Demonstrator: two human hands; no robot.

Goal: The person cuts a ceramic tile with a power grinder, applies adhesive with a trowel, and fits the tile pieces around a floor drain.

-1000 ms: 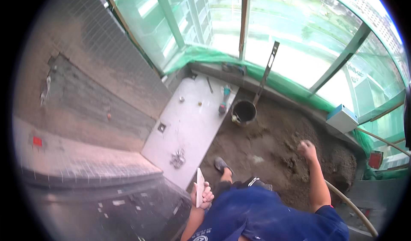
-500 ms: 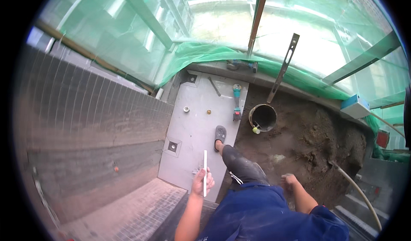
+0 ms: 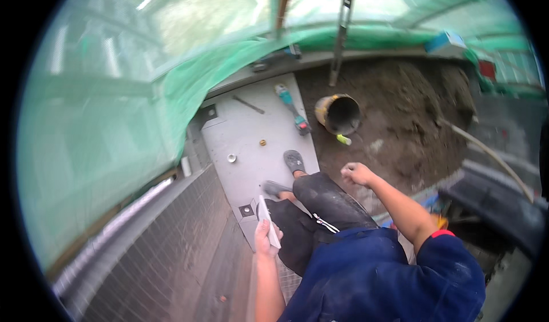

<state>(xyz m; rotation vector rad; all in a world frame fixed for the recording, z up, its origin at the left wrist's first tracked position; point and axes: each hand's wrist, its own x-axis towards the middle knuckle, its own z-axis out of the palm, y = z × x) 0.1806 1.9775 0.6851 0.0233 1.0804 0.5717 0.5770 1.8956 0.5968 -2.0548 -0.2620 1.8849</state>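
My left hand (image 3: 266,239) is closed around a narrow flat white strip (image 3: 267,222), which looks like a cut piece of tile and stands tilted up above my thigh. Nothing shows in my right hand (image 3: 355,174); it hangs over the dark sand with its fingers curled in. Below me lies a large pale grey floor slab (image 3: 246,127), and both my feet are on it. A teal cordless angle grinder (image 3: 293,110) rests near its right edge. Also on the slab are a white pipe fitting (image 3: 231,158), a small brass-coloured fitting (image 3: 262,142) and a thin dark bar (image 3: 249,104).
Right of the slab stands a bucket (image 3: 337,114) on a bed of dark sand (image 3: 400,110). A long spirit level (image 3: 342,33) leans up behind it. Square drains (image 3: 247,210) sit at the slab's left edge. Green netting (image 3: 189,93) encloses the far side; a hose (image 3: 486,150) crosses at right.
The view has swung and my body has turned. My right hand has come up and forward from beside my waist. My second foot now shows on the slab. The left hand still grips the white strip.
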